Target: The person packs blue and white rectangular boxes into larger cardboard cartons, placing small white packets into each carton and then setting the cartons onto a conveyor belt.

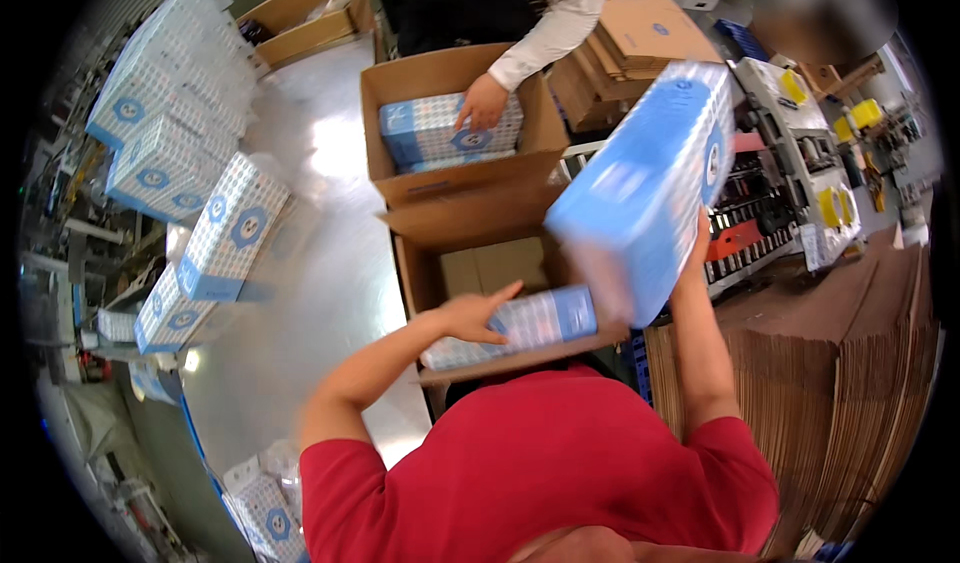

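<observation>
Now, a tilted blue-and-white carton (645, 193) hangs over the right side of the near cardboard box (497, 266), the right hand (696, 249) clamped on it, likely so it won't drop. The left hand (472, 318), fingers spread, lies on the dotted carton (553, 320) inside that box, maybe to steady it.

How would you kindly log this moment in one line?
Right hand: holding tilted, oblong blue-and-white patterned carton | left hand: on similar carton inside open brown cardboard box

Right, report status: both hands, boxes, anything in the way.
Left hand on lower box, inside near carton. Right hand holding raised blue-and-white box. Lower box occupies carton's near side. Co-worker's hand in far carton.
</observation>
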{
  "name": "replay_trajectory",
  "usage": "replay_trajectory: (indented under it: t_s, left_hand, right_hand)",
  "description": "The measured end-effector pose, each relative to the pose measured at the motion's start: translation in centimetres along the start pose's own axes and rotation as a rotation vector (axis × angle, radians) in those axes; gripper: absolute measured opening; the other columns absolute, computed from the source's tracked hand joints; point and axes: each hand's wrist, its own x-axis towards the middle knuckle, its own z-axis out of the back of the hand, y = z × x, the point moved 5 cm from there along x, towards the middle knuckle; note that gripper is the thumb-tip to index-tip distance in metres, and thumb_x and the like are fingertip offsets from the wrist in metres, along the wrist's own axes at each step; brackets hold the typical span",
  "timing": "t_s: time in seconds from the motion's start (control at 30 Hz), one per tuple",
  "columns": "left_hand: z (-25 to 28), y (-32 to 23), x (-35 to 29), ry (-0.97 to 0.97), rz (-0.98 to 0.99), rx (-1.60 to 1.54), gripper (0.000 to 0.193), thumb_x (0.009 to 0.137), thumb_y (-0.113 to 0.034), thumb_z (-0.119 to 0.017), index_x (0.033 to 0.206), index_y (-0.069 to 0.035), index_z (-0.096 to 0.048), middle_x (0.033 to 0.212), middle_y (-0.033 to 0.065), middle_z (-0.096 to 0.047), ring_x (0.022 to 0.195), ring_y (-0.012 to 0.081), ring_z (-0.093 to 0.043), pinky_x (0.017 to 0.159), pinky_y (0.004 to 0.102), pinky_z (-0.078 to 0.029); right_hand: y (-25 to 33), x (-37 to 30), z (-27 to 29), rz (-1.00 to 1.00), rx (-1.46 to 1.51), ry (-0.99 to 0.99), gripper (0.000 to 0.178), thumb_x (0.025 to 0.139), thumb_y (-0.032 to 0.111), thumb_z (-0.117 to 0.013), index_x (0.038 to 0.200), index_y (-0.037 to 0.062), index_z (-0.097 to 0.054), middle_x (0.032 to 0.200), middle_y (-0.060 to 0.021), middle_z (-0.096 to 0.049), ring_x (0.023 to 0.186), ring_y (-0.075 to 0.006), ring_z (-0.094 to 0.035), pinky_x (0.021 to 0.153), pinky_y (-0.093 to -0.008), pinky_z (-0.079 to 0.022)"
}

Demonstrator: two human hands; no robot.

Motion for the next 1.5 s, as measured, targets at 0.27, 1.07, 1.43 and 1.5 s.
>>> replay_trajectory:
  t_s: [0.27,1.07,1.43,1.5]
  left_hand:
    - [-15.3,11.1,5.7,-0.161,-0.125,0.218,0.070,0.074,-0.042,-0.060,0.129,-0.002,-0.042,0.118,0.0200,-0.055,0.108,0.0351,-0.053,0.092,0.0399,-0.041]
    - [19.4,19.5,-38.7,-0.910,0.487,0.518,0.086,0.061,-0.037,-0.075,0.135,-0.013,-0.037,0.140,0.0152,-0.035,0.132,0.0314,-0.028,0.106,0.0539,-0.018]
    - [6.1,21.6,-45.5,-1.068,0.755,0.404,0.026,0.087,-0.028,-0.046,0.102,-0.012,-0.060,0.120,0.0005,-0.053,0.132,0.0225,-0.027,0.107,0.0558,-0.010]
    - [5.3,17.4,-40.4,-0.946,0.471,0.365,0.019,0.081,-0.021,-0.051,0.089,-0.011,-0.063,0.106,0.0029,-0.062,0.129,0.0250,-0.034,0.108,0.0544,-0.011]
  right_hand:
    - [-14.9,-0.7,-10.7,0.466,-2.209,1.037,0.095,0.053,0.017,-0.077,0.137,0.0278,-0.033,0.119,-0.0213,-0.040,0.112,-0.0355,-0.040,0.090,-0.0490,-0.033]
    - [-32.9,5.6,-32.5,0.465,-1.952,1.723,0.073,0.064,0.001,-0.065,0.131,0.0201,-0.042,0.139,-0.0140,-0.034,0.130,-0.0309,-0.032,0.107,-0.0469,-0.024]
    - [-38.2,-3.5,-30.9,0.416,-1.594,2.232,0.069,0.065,0.018,-0.068,0.130,0.0155,-0.042,0.106,-0.0079,-0.051,0.106,-0.0239,-0.048,0.087,-0.0402,-0.032]
    - [-38.2,-4.8,-30.4,0.405,-1.529,2.186,0.067,0.063,0.015,-0.070,0.125,0.0113,-0.044,0.098,-0.0068,-0.051,0.100,-0.0226,-0.049,0.085,-0.0400,-0.033]
